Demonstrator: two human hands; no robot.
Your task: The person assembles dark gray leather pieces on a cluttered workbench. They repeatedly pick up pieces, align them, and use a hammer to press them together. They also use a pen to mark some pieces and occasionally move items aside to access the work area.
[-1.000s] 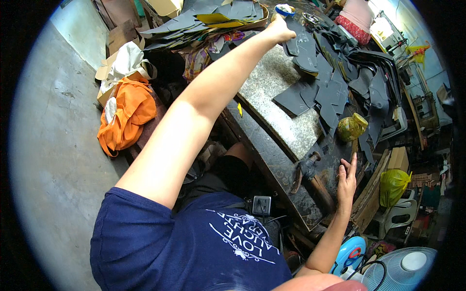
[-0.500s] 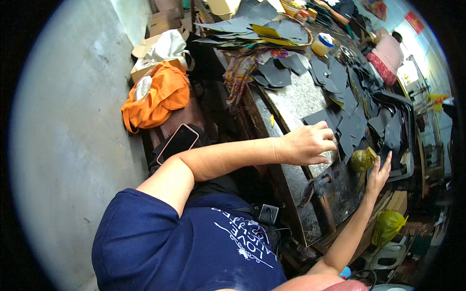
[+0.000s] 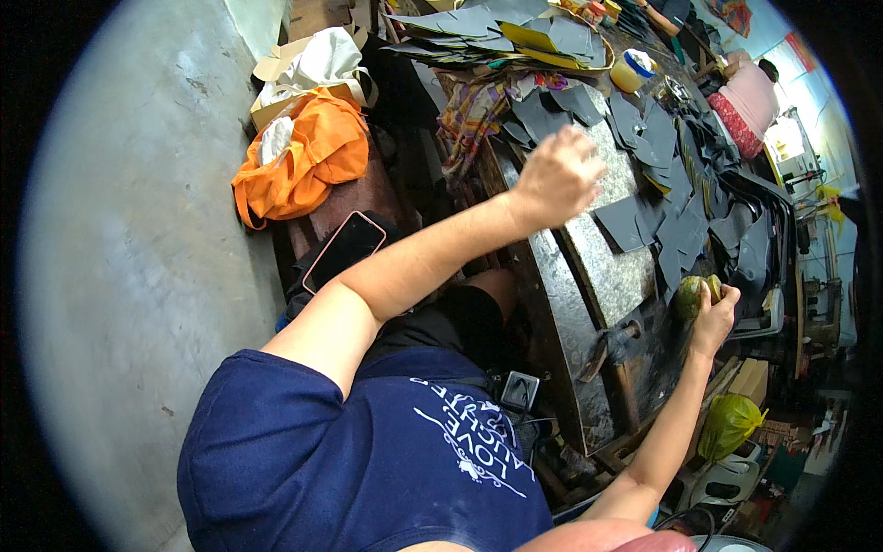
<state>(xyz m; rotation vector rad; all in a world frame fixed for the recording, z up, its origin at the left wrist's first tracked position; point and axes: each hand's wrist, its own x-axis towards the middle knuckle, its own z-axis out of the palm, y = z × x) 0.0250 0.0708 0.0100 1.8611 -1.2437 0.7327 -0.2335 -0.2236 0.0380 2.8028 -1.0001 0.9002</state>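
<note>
In the head view, taking the clock from its centre, I see the person's right hand (image 3: 714,316) at three o'clock, its thumb and fingers closed round the neck of a yellow-green jar (image 3: 686,300). The jar is over the right-hand part of the dark worktable (image 3: 655,373); whether it touches the surface I cannot tell.

The left hand (image 3: 561,177) hangs at two o'clock, above the near edge of a pale speckled slab (image 3: 614,281). Its fingers are half-curled and blurred, so I can't tell whether anything is between them.

Dark grey cut pieces (image 3: 679,225) overlap between two and three o'clock, just beyond the jar. A hammer (image 3: 609,349) lies at four o'clock, nearer the person's body than the jar is. Between one and two o'clock stands a tub (image 3: 629,74) with a blue rim, and past it, at two, a co-worker in pink (image 3: 750,99) bends over. Out at ten o'clock, an orange bag (image 3: 308,152) slumps beside the wall, with a phone (image 3: 344,252) below it.
</note>
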